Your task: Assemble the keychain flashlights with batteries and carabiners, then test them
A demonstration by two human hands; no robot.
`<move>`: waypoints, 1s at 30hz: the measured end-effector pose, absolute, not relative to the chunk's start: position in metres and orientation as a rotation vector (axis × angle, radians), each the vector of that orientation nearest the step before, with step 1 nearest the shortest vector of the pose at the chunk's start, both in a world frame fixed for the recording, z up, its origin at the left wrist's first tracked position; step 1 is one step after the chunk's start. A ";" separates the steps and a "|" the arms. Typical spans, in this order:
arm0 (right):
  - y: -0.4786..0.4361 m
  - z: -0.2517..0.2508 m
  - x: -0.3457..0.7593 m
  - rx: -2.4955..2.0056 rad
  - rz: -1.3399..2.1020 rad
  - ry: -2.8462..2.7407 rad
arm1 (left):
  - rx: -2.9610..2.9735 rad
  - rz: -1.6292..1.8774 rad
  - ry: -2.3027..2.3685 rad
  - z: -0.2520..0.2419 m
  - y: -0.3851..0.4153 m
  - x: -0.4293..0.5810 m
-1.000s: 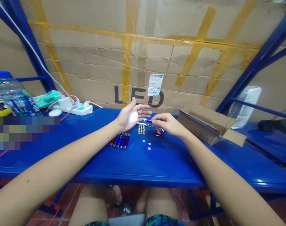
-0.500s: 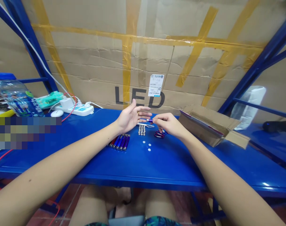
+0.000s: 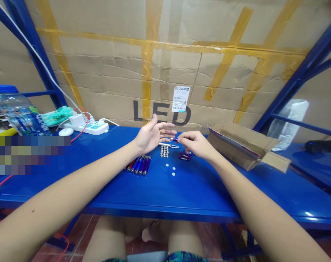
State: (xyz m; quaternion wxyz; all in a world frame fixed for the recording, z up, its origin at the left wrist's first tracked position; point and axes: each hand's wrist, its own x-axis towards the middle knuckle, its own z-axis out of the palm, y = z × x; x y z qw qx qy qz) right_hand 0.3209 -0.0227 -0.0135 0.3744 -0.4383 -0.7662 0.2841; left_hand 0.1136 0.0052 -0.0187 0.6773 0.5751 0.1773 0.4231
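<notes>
My left hand (image 3: 150, 137) is raised over the blue table with its fingers stretched out and the palm facing inward, holding nothing. Between thumb and fingertips, my right hand (image 3: 196, 143) pinches a small purple metal tube (image 3: 174, 139), its silver end pointing at my left fingers. Below my left wrist lies a row of red, blue and purple metal tubes (image 3: 139, 166) with silver ends. Several small silver round pieces (image 3: 164, 151) stand in a grid between the hands, in front of a slim silver-white tool (image 3: 169, 145). Purple and blue metal clips (image 3: 185, 156) lie under my right hand.
Three white discs (image 3: 173, 168) lie on the blue table (image 3: 160, 196). An open cardboard box (image 3: 233, 145) stands at the right. To the left are a power strip (image 3: 96, 126), a white mouse (image 3: 66, 131) and a bottle (image 3: 16, 112). A large carton (image 3: 113, 72) forms the back.
Both hands keep nearly the same pose, and the purple tube stays pinched in my right hand. The view has shifted very slightly; a foot below the table has moved.
</notes>
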 end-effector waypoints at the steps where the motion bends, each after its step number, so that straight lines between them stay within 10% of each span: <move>1: -0.023 -0.014 0.321 -1.124 0.721 -1.963 | 1.293 0.945 0.398 -0.019 0.005 0.114; 30: 0.037 -0.041 0.322 -1.152 0.665 -1.967 | 2.021 1.159 1.015 -0.030 0.047 0.099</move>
